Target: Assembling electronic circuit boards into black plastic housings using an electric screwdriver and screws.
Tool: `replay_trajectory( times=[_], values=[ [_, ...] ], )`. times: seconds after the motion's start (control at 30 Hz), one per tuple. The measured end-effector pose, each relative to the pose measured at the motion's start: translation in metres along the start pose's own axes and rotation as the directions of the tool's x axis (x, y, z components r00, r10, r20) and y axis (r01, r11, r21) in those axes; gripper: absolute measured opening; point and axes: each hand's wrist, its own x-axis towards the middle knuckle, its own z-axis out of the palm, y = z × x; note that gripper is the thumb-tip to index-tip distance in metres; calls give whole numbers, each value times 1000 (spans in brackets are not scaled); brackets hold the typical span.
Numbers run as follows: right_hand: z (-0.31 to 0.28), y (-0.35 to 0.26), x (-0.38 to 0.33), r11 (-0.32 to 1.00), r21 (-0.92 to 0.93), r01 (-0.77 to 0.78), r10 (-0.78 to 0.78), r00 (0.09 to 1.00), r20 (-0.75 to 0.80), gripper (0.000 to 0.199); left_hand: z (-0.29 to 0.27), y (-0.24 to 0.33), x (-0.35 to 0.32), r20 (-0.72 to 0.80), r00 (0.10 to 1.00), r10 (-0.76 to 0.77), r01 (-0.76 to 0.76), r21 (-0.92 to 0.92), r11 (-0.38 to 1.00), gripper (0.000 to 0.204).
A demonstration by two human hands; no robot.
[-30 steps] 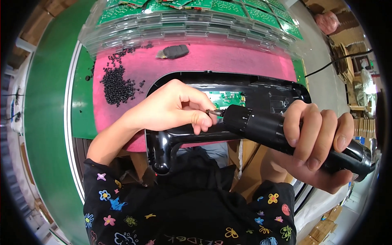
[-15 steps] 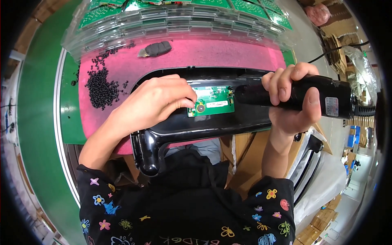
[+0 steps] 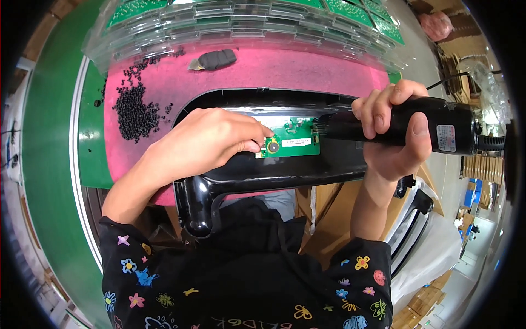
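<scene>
Hands are shown at a pink work mat (image 3: 307, 68) in the centre of the frame. The left hand (image 3: 211, 140) is pressed, fingers together, on a small green circuit board (image 3: 290, 143) seated in a glossy black plastic housing (image 3: 274, 175) that spans mid-frame. The right hand (image 3: 392, 131) is clamped around a black electric screwdriver (image 3: 416, 127), which has been swung up from the lower right over the last second and is now held level at the right, its tip at the board's right edge. The board is thereby left in clear view. A heap of small black screws (image 3: 134, 109) is seen at upper left, clear trays (image 3: 246, 22) of green boards along the top.
</scene>
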Motion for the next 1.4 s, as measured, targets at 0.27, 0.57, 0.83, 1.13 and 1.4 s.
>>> replay_trajectory(
  times=[0.27, 0.57, 0.83, 1.13, 1.4],
  values=[
    [4, 3, 8, 997, 4, -74, 72, 976, 206, 41, -2, 6, 0, 66, 978, -200, 206, -94, 974, 9],
    [12, 9, 9, 994, 106, -35, 16, 984, 175, 38, -4, 7, 2, 111, 967, -231, 234, -16, 972, 8],
    [19, -17, 2, 942, 325, 85, -174, 951, 256, 52, -9, 6, 1, 38, 983, -179, 181, -350, 919, 7],
    [60, -39, -6, 918, 366, 153, -237, 951, 199, 48, -14, 4, 0, -129, 991, -46, 6, -294, 956, 14],
    [65, -28, -1, 953, 290, 89, -178, 938, 297, 51, -11, 4, -3, -163, 984, -71, 27, -256, 966, 13]
  ],
)
